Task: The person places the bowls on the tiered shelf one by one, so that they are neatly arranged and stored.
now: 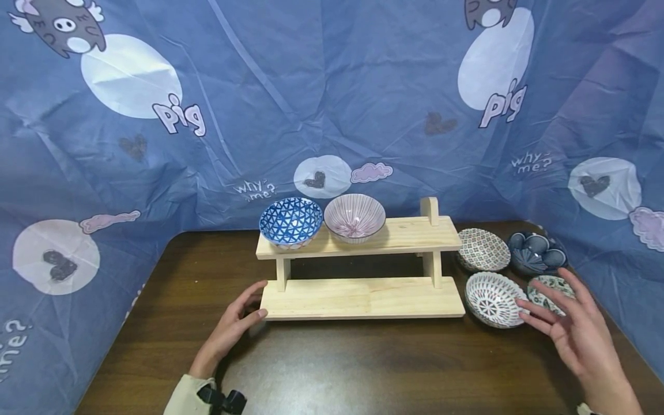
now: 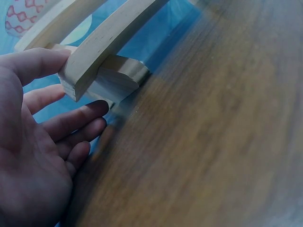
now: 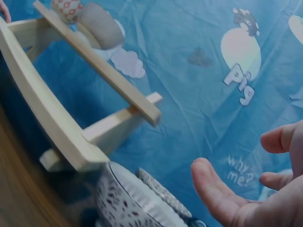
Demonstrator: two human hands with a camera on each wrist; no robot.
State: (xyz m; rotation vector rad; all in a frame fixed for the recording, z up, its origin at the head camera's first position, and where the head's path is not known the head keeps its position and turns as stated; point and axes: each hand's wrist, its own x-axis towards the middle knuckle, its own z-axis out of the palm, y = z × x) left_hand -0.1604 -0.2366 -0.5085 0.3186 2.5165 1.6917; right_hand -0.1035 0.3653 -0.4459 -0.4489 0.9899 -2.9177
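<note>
A two-tier wooden display rack [image 1: 363, 298] stands on the table, carrying a blue triangle-patterned bowl [image 1: 291, 222] and a purple-striped bowl [image 1: 355, 216] on its upper shelf. My left hand [image 1: 230, 323] holds the left end of the lower board, thumb at the front corner and index finger farther back. In the left wrist view the remaining fingers hang beside the board end [image 2: 71, 78]. On the right, my right hand [image 1: 581, 328] is spread over the bowls, fingertips close to a white bowl with dark petal marks [image 1: 495, 300]. A leaf-patterned bowl [image 1: 552, 293] is partly hidden behind that hand.
Behind the white bowl are a brown-patterned bowl [image 1: 483, 249] and a dark blue bowl [image 1: 536, 253], close to the rack's right end. A blue printed cloth [image 1: 321, 115] hangs around the back and sides of the brown wooden table [image 1: 353, 363].
</note>
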